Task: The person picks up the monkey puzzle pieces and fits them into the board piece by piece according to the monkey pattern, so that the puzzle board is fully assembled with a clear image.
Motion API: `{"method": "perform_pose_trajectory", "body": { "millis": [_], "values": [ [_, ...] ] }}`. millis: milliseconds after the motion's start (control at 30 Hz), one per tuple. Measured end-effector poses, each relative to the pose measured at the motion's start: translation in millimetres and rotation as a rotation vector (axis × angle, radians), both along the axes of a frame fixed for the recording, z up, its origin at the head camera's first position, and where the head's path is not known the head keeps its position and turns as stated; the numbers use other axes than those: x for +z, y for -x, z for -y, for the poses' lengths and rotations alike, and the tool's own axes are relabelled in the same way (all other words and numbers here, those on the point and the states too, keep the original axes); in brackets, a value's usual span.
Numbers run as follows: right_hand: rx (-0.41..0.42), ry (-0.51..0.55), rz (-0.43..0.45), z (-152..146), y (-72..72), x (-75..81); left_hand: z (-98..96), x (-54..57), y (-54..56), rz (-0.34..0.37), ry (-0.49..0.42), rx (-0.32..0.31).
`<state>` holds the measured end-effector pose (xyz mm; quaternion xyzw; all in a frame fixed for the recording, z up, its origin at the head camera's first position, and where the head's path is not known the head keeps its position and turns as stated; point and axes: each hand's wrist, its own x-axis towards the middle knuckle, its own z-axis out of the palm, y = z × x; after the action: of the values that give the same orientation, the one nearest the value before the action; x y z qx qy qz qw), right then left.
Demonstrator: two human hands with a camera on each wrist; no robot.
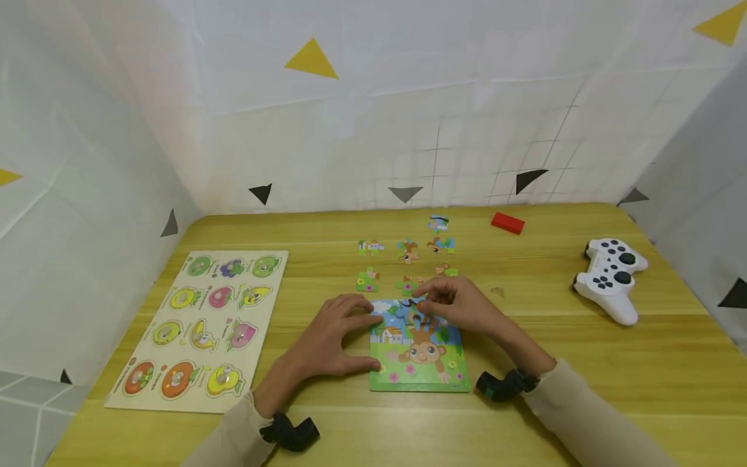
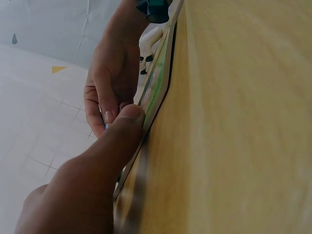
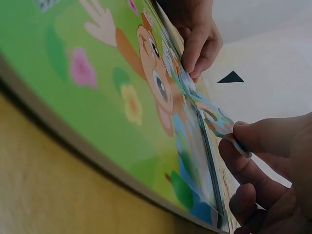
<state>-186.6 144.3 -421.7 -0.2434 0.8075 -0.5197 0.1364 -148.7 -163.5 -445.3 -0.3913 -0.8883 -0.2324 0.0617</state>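
Observation:
A monkey jigsaw board [image 1: 420,386] lies on the table in front of me, with a green border along its near edge. My right hand [image 1: 461,303] is over its upper right part and pinches a jigsaw piece [image 3: 222,124] between thumb and finger. That piece is tilted, its far end low over the board's upper area. On the other side, my left hand [image 1: 338,334] rests at the board's left edge, thumb and fingers spread and touching it. Behind the board lie several loose jigsaw pieces [image 1: 367,280], one partly hidden by the right hand.
To the left is a wooden fruit peg puzzle [image 1: 257,337] with its fruit pieces in place. A white game controller [image 1: 609,279] sits on the right side of the table, and a red block [image 1: 508,223] near the back edge. White cloth surrounds the table.

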Motion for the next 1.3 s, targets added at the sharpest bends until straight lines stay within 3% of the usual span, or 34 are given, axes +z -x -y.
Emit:
{"method": "perform_pose_trajectory", "body": {
  "millis": [333,633,867,1300],
  "values": [
    [-0.018,-0.049,-0.012,7,-4.7,1.9,0.9,-1.3,0.5,-0.012,-0.002,-0.001],
    [0.003,-0.148,-0.164,8,-8.2,4.6,0.8,-1.0,0.7,-0.013,-0.007,-0.008],
    [-0.022,-0.325,-0.294,11,-9.5,7.4,1.2,-2.0,2.0,-0.017,-0.011,-0.011],
    [-0.039,-0.436,-0.38,14,-12.6,8.5,0.7,-0.9,1.1,-0.021,-0.01,-0.011]
  ]
}}
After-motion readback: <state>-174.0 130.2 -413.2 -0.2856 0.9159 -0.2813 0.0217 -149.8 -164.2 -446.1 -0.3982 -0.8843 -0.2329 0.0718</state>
